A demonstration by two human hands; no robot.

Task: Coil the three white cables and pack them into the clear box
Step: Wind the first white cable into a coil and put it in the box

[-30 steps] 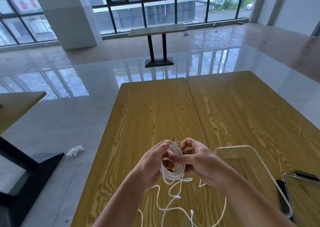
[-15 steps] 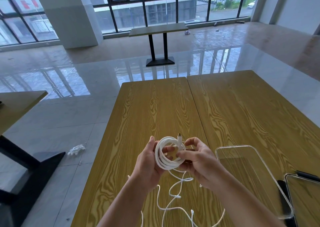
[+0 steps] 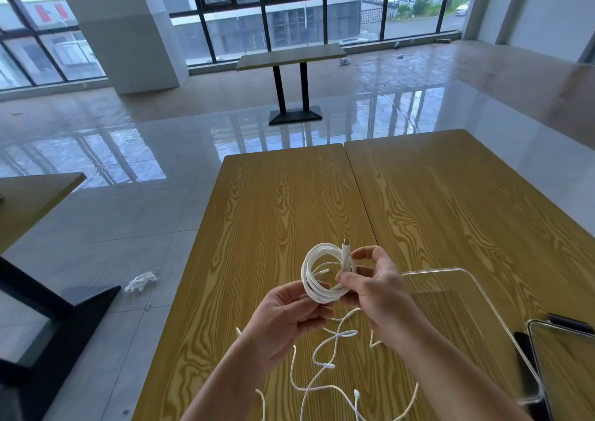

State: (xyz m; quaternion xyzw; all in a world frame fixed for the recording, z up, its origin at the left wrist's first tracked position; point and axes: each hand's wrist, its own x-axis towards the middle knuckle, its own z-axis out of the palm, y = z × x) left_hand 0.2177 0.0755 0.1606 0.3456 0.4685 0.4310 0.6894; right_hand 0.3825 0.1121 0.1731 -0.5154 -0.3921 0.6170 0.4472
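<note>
clear box: the clear box [image 3: 457,295] sits near the right edge of the wooden table [image 3: 283,201], close to my side. Looks like nothing is in it, I just see wood grain through the bottom.
lid: a second clear piece, I guess the lid [image 3: 566,375], lies just right of the box at the table's near right corner, partly cut off by the frame.
coiled cable: one white coiled cable [image 3: 322,275] is up in the air between my hands, above the near middle of the table, wound into a neat ring with its plug end sticking up.
right hand: my right hand [image 3: 373,285] has thumb and fingers curled in, pinching the ring on its right side just under the plug.
left hand: my left hand [image 3: 286,321] is loosely curled below the ring, fingertips at its lower edge. Can't really tell if it's gripping or just touching.
loose cables: more white loose cables [image 3: 325,366] sprawl uncoiled on the table under my wrists, by the near edge.
</note>
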